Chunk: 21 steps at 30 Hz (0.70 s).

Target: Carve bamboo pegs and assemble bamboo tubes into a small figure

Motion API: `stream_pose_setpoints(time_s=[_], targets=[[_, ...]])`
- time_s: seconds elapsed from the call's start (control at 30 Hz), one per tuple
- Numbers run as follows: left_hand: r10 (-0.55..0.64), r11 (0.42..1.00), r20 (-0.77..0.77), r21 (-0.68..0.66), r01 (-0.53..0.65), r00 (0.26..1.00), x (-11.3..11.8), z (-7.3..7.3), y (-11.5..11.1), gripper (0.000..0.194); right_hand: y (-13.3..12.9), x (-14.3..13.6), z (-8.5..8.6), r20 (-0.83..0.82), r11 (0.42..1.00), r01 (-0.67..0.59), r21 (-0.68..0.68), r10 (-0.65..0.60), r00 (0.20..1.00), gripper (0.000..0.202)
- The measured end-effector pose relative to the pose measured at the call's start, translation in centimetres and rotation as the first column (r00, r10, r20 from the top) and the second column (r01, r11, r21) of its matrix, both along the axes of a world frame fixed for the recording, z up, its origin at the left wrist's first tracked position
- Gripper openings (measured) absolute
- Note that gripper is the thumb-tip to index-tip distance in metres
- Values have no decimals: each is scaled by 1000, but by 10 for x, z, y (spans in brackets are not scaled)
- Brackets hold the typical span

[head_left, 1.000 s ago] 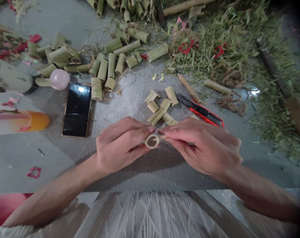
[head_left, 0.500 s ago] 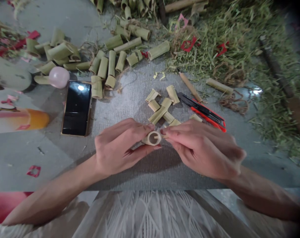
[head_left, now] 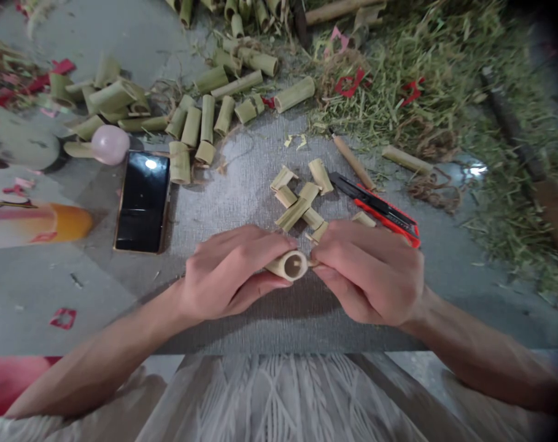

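In left hand [head_left: 228, 270], bamboo tube [head_left: 281, 265], gripped

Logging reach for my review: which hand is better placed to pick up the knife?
Right, probably: the knife lies just beyond the right hand, which pinches a thin stick. The left hand is farther away, holding the bamboo tube.

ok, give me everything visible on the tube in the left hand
The tube is a short, pale yellow-green hollow piece, apparently bamboo, with a round, lighter rim. Its open end faces the camera and slants right; the far end is hidden by the left hand, whose thumb and fingers grip it. A small pale bit shows inside. At the rim's right is a thin stick pinched by the right hand; whether it pierces the wall is unclear.
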<state>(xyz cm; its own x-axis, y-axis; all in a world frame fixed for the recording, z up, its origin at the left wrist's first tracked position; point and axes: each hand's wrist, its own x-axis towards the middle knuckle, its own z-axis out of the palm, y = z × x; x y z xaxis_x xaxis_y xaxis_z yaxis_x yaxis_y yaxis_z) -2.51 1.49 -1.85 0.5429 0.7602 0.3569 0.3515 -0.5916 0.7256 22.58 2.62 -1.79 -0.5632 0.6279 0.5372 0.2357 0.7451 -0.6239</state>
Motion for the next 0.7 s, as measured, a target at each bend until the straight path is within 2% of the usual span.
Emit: stream_pose_setpoints(time_s=[0.27,0.37,0.47,0.7], targets=[[-29,988,-7,152,29,1000,-1,1,4,27,-1,2,2,32,996,-37,-85,40,999,27],[13,979,34,201,-19,999,2,0,2,28,-3,1,1,-3,999,20,-28,-21,1000,23],[17,983,53,183,-26,998,4,-2,1,30,-4,1,0,-14,995,86,46,-86,996,17],[-16,993,58,117,9,998,4,-3,0,35,-3,3,0,78,977,83,196,-100,992,14]])
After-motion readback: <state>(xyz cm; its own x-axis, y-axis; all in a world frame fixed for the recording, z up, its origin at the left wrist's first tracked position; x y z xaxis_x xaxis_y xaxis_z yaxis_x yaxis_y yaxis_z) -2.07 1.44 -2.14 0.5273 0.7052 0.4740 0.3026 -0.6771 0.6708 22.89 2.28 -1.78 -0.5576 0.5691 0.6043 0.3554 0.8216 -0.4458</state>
